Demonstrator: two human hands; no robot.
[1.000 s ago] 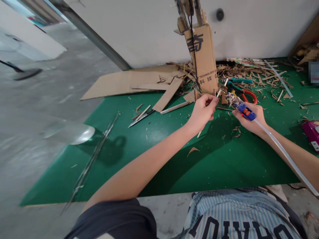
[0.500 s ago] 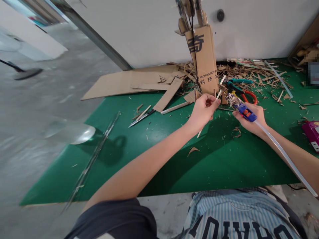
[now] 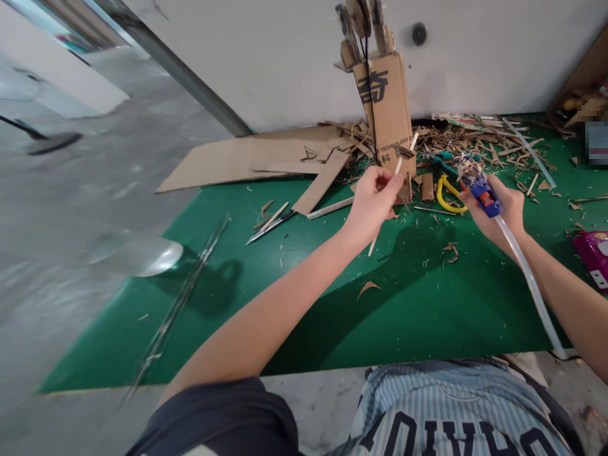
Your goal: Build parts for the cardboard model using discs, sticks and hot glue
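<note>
My left hand (image 3: 373,202) pinches a thin pale stick (image 3: 398,168) that points up at the base of an upright cardboard tower (image 3: 387,114) printed with black characters. My right hand (image 3: 501,212) grips a blue and orange glue gun (image 3: 479,187) crusted with dried glue, nozzle aimed up-left toward the tower. A long clear glue stick (image 3: 527,278) trails back from the gun along my right forearm. Both hands hover over the green mat (image 3: 294,297).
Flat cardboard sheets (image 3: 247,158) and strips lie at the back left. Cardboard scraps (image 3: 475,136) litter the back right. Yellow-handled scissors (image 3: 446,193) lie beside the tower, a knife blade (image 3: 268,225) to the left, a pink device (image 3: 593,253) at the right edge.
My left hand has lifted the stick up and left against the tower's base. My right hand has raised the glue gun and drawn it to the right, uncovering the yellow scissor handle.
</note>
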